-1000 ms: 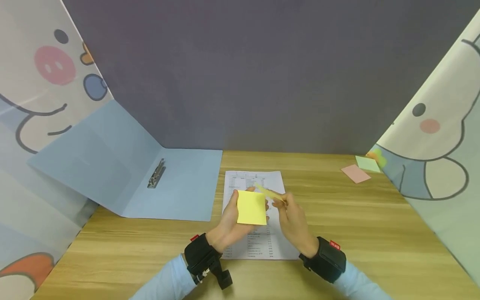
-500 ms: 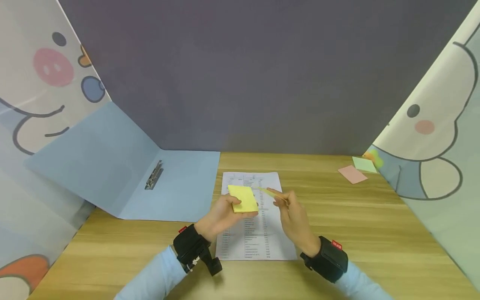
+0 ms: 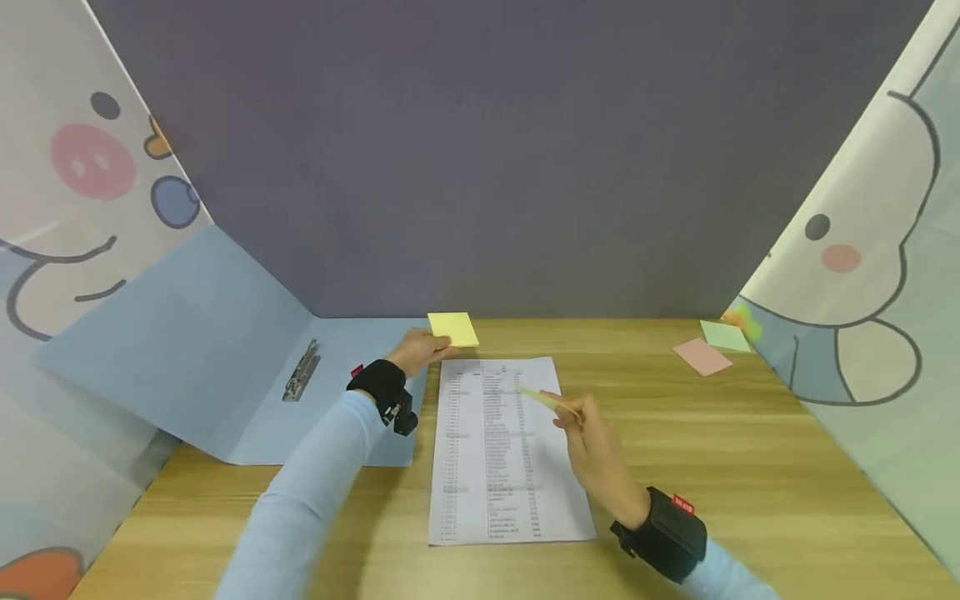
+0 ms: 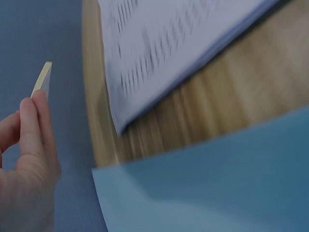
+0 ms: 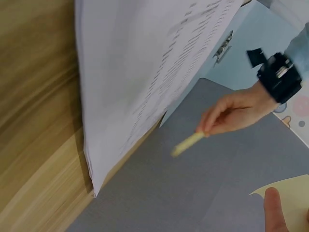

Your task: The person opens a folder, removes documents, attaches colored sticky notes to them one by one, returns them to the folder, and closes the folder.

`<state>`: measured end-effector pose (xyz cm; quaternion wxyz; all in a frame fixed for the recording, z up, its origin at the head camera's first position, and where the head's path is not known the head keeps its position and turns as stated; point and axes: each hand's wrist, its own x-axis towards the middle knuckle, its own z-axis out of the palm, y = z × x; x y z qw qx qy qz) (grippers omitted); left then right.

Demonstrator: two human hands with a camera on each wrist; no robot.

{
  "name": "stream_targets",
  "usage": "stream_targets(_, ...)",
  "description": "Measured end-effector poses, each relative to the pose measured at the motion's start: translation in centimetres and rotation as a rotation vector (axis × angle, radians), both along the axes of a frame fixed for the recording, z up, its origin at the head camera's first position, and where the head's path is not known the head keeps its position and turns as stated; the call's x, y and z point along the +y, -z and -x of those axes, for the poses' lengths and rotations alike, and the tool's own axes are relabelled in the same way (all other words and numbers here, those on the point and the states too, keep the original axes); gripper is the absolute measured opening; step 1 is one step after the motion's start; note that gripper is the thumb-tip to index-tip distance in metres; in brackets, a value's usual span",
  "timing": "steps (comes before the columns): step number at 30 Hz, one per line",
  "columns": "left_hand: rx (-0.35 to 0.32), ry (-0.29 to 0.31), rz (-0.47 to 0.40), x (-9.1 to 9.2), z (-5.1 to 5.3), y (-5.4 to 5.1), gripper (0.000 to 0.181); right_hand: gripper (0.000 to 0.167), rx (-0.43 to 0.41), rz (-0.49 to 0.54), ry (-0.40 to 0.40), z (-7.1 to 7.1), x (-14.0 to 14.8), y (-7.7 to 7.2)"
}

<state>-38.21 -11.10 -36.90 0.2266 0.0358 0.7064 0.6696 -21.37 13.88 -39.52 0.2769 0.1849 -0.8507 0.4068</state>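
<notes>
My left hand (image 3: 420, 351) pinches a yellow sticky note pad (image 3: 454, 328) by its edge, held above the table's back edge between the folder and the paper. In the left wrist view the pad (image 4: 42, 78) is seen edge-on between thumb and fingers. My right hand (image 3: 597, 454) pinches a single yellow sticky note (image 3: 542, 398) over the printed paper stack (image 3: 491, 467). The right wrist view shows this loose note (image 5: 289, 195) slightly curled at a corner, with a fingertip on it.
An open light blue folder (image 3: 360, 433) with a metal clip (image 3: 302, 372) lies at the left, its cover leaning on the side panel. Pink (image 3: 702, 357) and green (image 3: 725, 336) sticky notes lie at the back right. A dark grey panel (image 3: 510, 158) stands behind.
My left hand has carried the pad away from the right hand, forward and left past the paper's top edge. The right hand keeps the loose note in nearly the same place.
</notes>
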Motion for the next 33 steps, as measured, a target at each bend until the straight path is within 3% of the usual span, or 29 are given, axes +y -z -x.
stream_targets(3, 0.026, -0.050, 0.107, -0.1, 1.6, 0.1, 0.020, 0.004, -0.028, -0.005, 0.024, 0.2, 0.2, 0.0)
stream_targets(6, -0.007, -0.101, 0.174, -0.4, 3.6, 2.3, 0.030, 0.004, -0.078, -0.005, 0.037, 0.0, 0.3, 0.2)
stream_targets(8, -0.024, -0.101, 0.154, -0.6, 5.4, 4.7, 0.033, 0.005, -0.082, -0.010, 0.047, -0.1, 0.5, 0.3)
stream_targets(10, 0.002, -0.069, 0.065, -1.3, 8.9, 9.1, 0.030, 0.004, -0.066, -0.014, 0.059, 0.0, 0.7, 0.3)
stream_targets(11, -0.004, -0.070, 0.031, -1.4, 10.8, 11.4, 0.019, 0.004, -0.055, -0.015, 0.061, 0.0, 0.8, 0.4)
stream_targets(12, 0.003, -0.065, -0.037, -1.6, 12.0, 13.1, 0.011, 0.004, -0.043, -0.018, 0.063, 0.1, 0.9, 0.4)
stream_targets(13, -0.005, -0.078, -0.066, -1.4, 12.5, 13.7, 0.012, 0.004, -0.029, -0.019, 0.063, 0.2, 1.0, 0.4)
stream_targets(15, -0.008, -0.119, -0.053, -0.6, 11.9, 12.7, 0.034, 0.004, -0.013, -0.020, 0.063, 0.4, 1.2, 0.5)
stream_targets(16, -0.009, -0.152, -0.021, 0.0, 10.2, 10.6, 0.043, 0.003, -0.015, -0.017, 0.062, 0.5, 1.2, 0.5)
stream_targets(17, -0.023, -0.187, 0.014, 0.8, 8.8, 8.8, 0.043, 0.004, -0.022, -0.012, 0.063, 0.6, 1.3, 0.4)
stream_targets(19, -0.035, -0.211, 0.030, 1.6, 5.8, 5.3, 0.022, 0.004, -0.035, -0.005, 0.066, 0.7, 1.2, 0.4)
stream_targets(20, -0.027, -0.208, 0.028, 1.7, 5.0, 4.4, 0.011, 0.004, -0.047, -0.002, 0.066, 0.6, 1.2, 0.4)
stream_targets(21, -0.018, -0.199, 0.018, 1.6, 4.6, 4.2, 0.001, 0.004, -0.056, -0.001, 0.068, 0.6, 1.1, 0.4)
stream_targets(23, -0.027, -0.197, 0.007, 1.3, 5.0, 4.9, 0.014, 0.004, -0.057, -0.009, 0.070, 0.5, 1.0, 0.4)
stream_targets(27, 0.021, -0.192, 0.016, 1.2, 3.6, 4.1, 0.011, 0.008, -0.012, -0.042, 0.053, 0.4, 0.9, 0.4)
stream_targets(31, 0.095, -0.203, -0.067, 1.7, 1.3, 2.3, 0.038, 0.011, 0.092, -0.106, 0.006, 0.8, 0.9, -0.1)
stream_targets(33, 0.096, -0.191, -0.146, 2.1, -0.5, 1.3, 0.034, 0.006, 0.225, -0.236, 0.029, 1.1, 0.9, -0.4)
